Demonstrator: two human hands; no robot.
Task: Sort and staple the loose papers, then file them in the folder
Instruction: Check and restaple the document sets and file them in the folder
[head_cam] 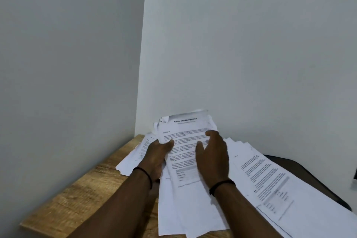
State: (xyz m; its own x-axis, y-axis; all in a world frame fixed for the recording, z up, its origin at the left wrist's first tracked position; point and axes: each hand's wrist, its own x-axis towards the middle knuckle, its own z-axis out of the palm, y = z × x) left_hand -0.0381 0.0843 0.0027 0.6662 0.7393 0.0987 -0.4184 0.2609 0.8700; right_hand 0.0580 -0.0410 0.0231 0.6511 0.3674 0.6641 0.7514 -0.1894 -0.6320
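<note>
A loose bundle of printed white papers [185,131] is lifted at its far end in front of me, the top sheet headed with a bold title. My left hand [156,154] grips the bundle's left edge, thumb on top of the top sheet. My right hand [212,154] lies on the top sheet with its fingers curled over the right edge. More printed sheets [270,177] fan out flat to the right, and another small pile [135,156] lies to the left behind my left hand. No stapler or folder is visible.
The papers lie on a wooden table [77,199] set into a corner of two pale walls [251,44]. A dark rounded object [301,168] shows under the right-hand sheets. The table's left edge runs diagonally toward me.
</note>
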